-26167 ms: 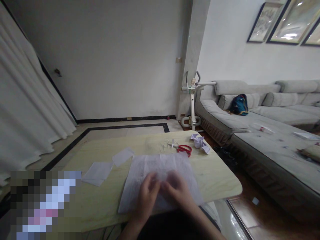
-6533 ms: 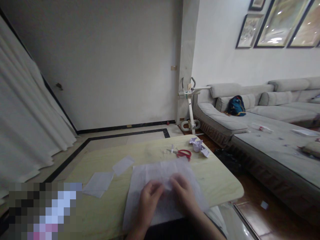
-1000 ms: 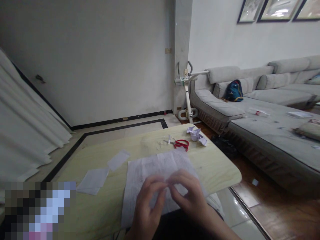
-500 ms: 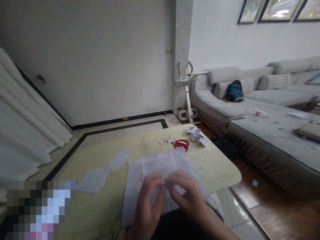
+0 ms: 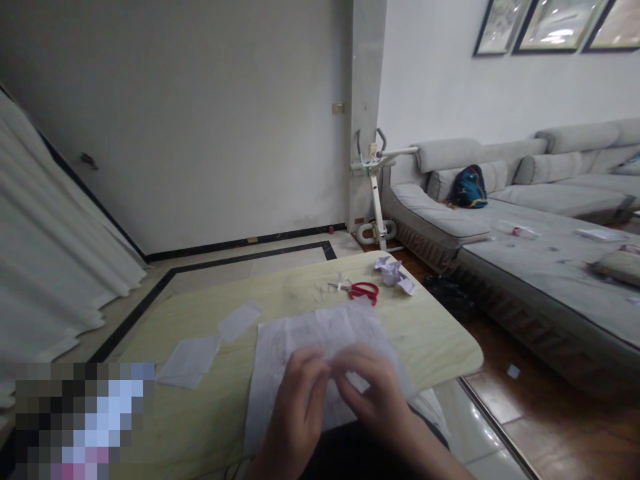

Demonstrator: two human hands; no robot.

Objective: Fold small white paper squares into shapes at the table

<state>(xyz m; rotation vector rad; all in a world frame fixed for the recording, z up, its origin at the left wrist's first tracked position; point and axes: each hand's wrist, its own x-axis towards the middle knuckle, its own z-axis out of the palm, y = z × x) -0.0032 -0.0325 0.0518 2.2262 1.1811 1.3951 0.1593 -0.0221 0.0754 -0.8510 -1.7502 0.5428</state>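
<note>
Above a large creased sheet of paper [image 5: 285, 340], my left hand [image 5: 303, 387] and my right hand [image 5: 367, 383] meet with thumbs and fingertips pinched together. Whatever sits between the fingertips is too small and blurred to make out. Beyond the sheet lie red-handled scissors [image 5: 363, 291], with thin paper scraps [image 5: 323, 290] about their blades. Several folded paper pieces [image 5: 393, 272] rest near the table's far right corner. To the left are two cut pieces of paper, one nearer [image 5: 187, 360] and one farther [image 5: 240, 320].
The pale wooden table [image 5: 440, 340] has a rounded right corner. A grey sofa [image 5: 525, 260] with a blue backpack [image 5: 469, 187] stands to the right. Behind the table is a white exercise machine [image 5: 376, 193]. A white curtain [image 5: 55, 267] hangs at left; a paper scrap [image 5: 513, 371] lies on the floor.
The view has tilted up very slightly. Both hands stay together over the sheet, with only small shifts of the fingers.
</note>
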